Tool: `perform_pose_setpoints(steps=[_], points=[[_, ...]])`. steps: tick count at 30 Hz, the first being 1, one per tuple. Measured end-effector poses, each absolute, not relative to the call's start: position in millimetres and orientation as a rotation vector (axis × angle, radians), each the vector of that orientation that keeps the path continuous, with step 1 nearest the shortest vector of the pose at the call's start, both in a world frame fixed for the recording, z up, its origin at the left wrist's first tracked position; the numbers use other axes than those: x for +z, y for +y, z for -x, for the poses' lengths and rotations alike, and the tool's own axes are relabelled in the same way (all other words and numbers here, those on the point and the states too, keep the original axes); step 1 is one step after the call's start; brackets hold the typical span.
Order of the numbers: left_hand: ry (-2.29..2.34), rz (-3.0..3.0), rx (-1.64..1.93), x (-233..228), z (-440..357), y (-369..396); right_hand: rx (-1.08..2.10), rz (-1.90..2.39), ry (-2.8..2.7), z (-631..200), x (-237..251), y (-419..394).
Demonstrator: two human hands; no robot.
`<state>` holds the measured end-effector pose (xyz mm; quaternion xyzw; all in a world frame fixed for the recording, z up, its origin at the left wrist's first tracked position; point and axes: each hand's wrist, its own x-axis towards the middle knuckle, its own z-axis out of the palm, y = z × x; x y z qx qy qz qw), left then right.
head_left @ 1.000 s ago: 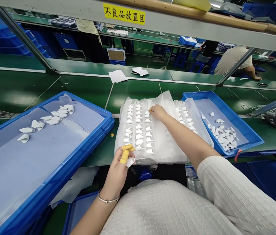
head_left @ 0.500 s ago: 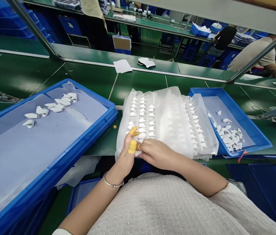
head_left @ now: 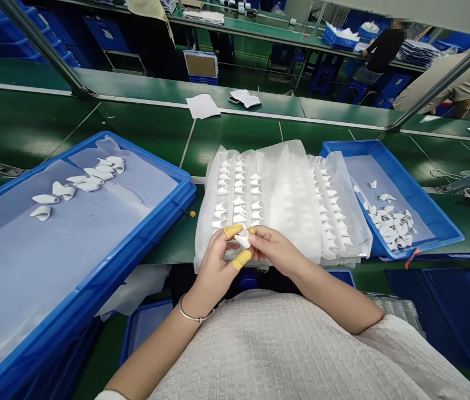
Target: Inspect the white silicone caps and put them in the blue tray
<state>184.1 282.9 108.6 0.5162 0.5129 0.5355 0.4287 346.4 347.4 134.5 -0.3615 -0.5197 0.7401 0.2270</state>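
- One small white part [head_left: 243, 240] sits pinched between our left hand [head_left: 217, 265] and right hand [head_left: 271, 251], just above the near edge of the plastic tray [head_left: 285, 189].
- Three columns at the tray's left look filled, the middle bare.
- Loose parts remain in the right bin [head_left: 422, 208]; the left bin [head_left: 105, 278] has wide free room.

Probably factory: conveyor line [head_left: 226, 133], blue bins [head_left: 93, 289]

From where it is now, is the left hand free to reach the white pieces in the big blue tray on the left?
Probably not right away: the left hand and right hand together pinch a small white piece. The way to the white pieces in the left blue tray looks unobstructed.
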Motion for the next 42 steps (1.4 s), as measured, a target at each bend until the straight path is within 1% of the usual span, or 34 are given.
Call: perform_pose_setpoints(steps=[2, 4, 5, 9, 11, 13, 16, 18, 20, 24, 26, 28, 32, 36, 42], points=[[1.342, -1.326, 1.292, 111, -184, 282, 2.114, 0.975, -1.377, -347, 133, 347], [1.357, -1.333, 1.26, 114, -184, 281, 2.085, 0.972, -1.427, -348, 132, 345], [1.354, -1.332, 1.249, 116, -184, 281, 2.002, 0.994, -1.476, -349, 132, 344], [1.387, -1.348, 1.193, 119, -183, 280, 1.507, 1.079, -1.738, -354, 136, 343], [1.415, -1.336, 1.167, 119, -183, 279, 1.437, 1.035, -1.854, -356, 138, 343], [1.41, -1.288, 1.178, 117, -183, 277, 1.528, 0.982, -1.828, -357, 138, 344], [1.409, -1.259, 1.208, 114, -185, 276, 1.738, 0.956, -1.621, -356, 135, 345], [1.456, -1.311, 1.205, 113, -186, 276, 1.804, 0.947, -1.547, -355, 132, 345], [1.512, -1.42, 1.172, 113, -187, 277, 1.779, 0.973, -1.572, -354, 131, 344], [1.545, -1.72, 1.117, 118, -188, 276, 1.547, 1.131, -1.803, -352, 132, 342], [1.543, -1.822, 1.128, 120, -188, 274, 1.524, 1.154, -1.853, -351, 134, 342], [1.541, -1.883, 1.138, 121, -188, 273, 1.603, 1.128, -1.803, -350, 134, 343], [1.544, -1.912, 1.129, 123, -186, 271, 1.842, 1.144, -1.527, -350, 130, 348], [1.553, -1.911, 1.107, 124, -186, 270, 1.83, 1.147, -1.419, -355, 129, 351], [1.553, -1.82, 1.107, 124, -187, 270, 1.928, 0.946, -1.561, -364, 134, 351]])
